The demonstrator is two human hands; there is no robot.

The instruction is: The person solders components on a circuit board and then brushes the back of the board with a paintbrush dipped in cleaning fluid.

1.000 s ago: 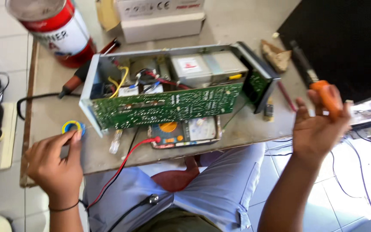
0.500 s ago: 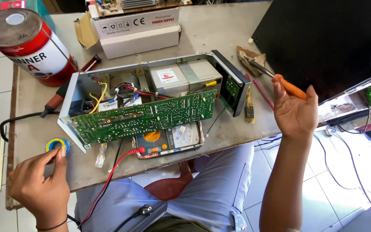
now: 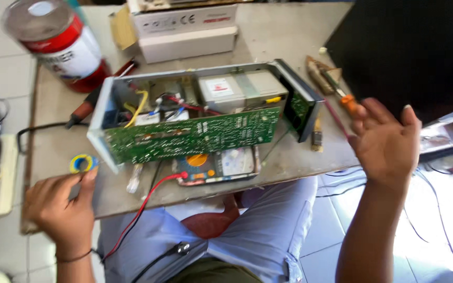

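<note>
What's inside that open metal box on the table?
Inside the open metal case stand a green circuit board, a grey boxed module, and yellow and red wires. The board covers whatever sits lower behind it.

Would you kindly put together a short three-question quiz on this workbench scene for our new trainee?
1. True or false: the right hand is gripping the orange-handled screwdriver.
2. What lies nearest the left hand? A) the red and white can B) the blue and yellow tape roll C) the white box
3. Fill in: in front of the green circuit board, a ______ with a red lead lies on the table.

Key:
1. False; the hand is open, with the screwdriver on the table just beyond its fingers.
2. B
3. multimeter
</note>
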